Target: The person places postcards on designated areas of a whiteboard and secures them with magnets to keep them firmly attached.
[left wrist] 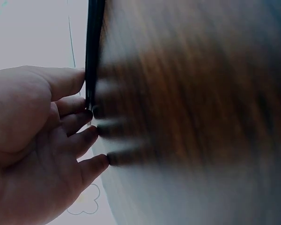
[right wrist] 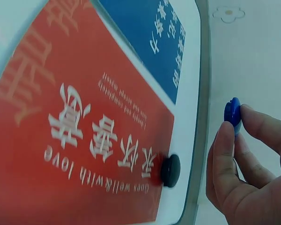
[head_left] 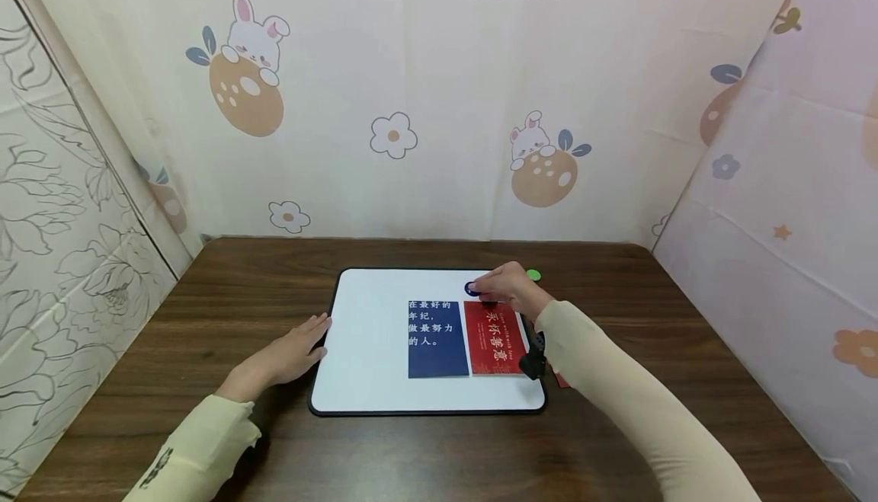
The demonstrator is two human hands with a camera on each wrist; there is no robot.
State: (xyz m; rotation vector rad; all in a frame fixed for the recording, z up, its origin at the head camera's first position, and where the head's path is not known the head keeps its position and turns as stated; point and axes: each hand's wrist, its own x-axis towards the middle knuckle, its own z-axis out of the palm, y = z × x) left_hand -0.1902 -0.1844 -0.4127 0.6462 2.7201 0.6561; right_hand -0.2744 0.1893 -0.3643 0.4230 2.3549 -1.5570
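Observation:
My right hand (head_left: 511,289) pinches a round blue magnet (right wrist: 232,111) between thumb and fingers, raised above the upper right part of a black-framed whiteboard (head_left: 363,350). Beneath that hand, a red card (head_left: 494,342) with white lettering lies on the board, and a round black magnet (right wrist: 171,171) sits at its upper edge. Left of it lies a blue card (head_left: 439,361) with white characters; no magnet shows on it. At the board's left edge rests my left hand (head_left: 291,351), fingers mostly straight, thumb and fingertips touching the black frame and the table.
Just past the board's upper right corner is a green disc (head_left: 533,275) on the brown wooden table (head_left: 411,456). A small red piece (head_left: 562,382) shows partly from behind the right forearm. A patterned curtain (head_left: 439,205) hangs behind the table.

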